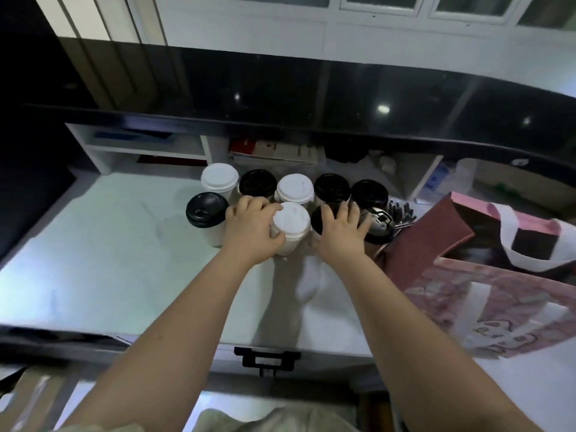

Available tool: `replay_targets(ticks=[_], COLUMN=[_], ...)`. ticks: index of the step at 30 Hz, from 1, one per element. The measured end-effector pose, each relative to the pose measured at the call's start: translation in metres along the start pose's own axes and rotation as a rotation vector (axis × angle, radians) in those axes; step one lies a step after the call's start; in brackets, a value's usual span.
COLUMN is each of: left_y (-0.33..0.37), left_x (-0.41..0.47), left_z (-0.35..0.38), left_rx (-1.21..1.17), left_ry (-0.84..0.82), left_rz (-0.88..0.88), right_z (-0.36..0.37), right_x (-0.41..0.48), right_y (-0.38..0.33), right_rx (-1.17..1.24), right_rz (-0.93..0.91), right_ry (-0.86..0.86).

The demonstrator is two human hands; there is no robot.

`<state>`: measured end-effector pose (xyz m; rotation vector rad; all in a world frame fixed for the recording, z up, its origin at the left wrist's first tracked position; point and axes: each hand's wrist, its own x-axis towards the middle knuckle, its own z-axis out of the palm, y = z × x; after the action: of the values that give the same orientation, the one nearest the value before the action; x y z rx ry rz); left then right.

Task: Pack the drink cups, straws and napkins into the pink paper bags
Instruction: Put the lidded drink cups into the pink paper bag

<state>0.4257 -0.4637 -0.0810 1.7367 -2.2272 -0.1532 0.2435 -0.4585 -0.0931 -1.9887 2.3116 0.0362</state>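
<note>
With the left hand [252,229] wrapped round a white cup [291,227] and right hand [339,233] fingers curled over a black cup [321,215], a fast lift could knock the other cups [258,182] over.

No legible txt anywhere, print on pink paper bag [442,302] too blurred to read

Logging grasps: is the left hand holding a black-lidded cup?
No, the left hand grips the white-lidded cup in the front row.
</note>
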Motion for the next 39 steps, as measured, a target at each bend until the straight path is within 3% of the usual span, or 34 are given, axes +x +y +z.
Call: replay_targets(ticks=[6,11,20,23,28,31,35,39], left_y=[0.003,0.014,0.131,0.168,0.223,0.243,0.26,0.267], left_x=[0.004,0.024,0.071,0.063,0.043,0.035,0.025,0.026], left_z=[-0.001,-0.024,-0.078,-0.075,-0.055,-0.043,-0.033,-0.021], left_rx=[-0.035,-0.108,-0.119,-0.222,-0.641,-0.773,-0.823,-0.691], left_ry=[-0.002,0.065,0.181,0.208,-0.041,-0.039,-0.046,-0.049], left_rz=[0.01,0.04,0.382,0.48,0.554,0.547,0.609,0.637], right_z=[-0.007,-0.067,-0.184,-0.203,-0.22,-0.223,-0.214,-0.199], right_x=[-0.006,-0.017,-0.058,-0.085,-0.133,-0.15,-0.157,-0.154], right_y=[0.005,0.018,0.105,0.143,0.196,0.214,0.231,0.24], right_rx=[0.107,0.331,0.418,0.526,0.646,0.693,0.791,0.738], right_rz=[-0.045,-0.123,-0.06,-0.011,0.036,0.081,0.107,0.116], right_ry=[0.15,0.254,0.347,0.424,0.513,0.568,0.606,0.523])
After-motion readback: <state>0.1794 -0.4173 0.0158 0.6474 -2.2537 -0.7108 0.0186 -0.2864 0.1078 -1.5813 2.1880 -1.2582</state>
